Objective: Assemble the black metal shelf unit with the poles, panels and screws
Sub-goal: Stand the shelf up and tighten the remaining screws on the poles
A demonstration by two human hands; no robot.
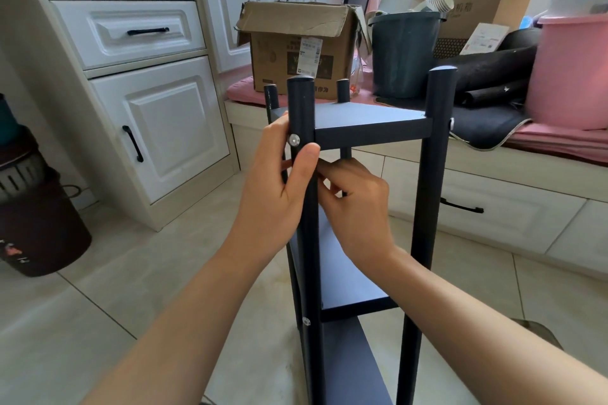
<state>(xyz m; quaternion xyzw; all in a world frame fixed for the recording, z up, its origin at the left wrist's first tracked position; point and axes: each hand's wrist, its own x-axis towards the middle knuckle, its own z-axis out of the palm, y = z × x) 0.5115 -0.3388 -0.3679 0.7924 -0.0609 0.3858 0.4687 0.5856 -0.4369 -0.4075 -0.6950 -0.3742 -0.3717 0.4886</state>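
black metal shelf unit (362, 128) stands upright; left hand (279, 184) grips its smooth round near-left pole (304, 108) below a silver screw (293, 140), right hand (358, 204) pinches something small behind it.

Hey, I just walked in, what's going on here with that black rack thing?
A person is putting together a black metal shelf unit standing upright on the tiled floor. The left hand grips the near left black pole just below a silver screw at the top flat black panel. The right hand pinches something small beside that pole; I cannot tell what. Lower panels are already in place.
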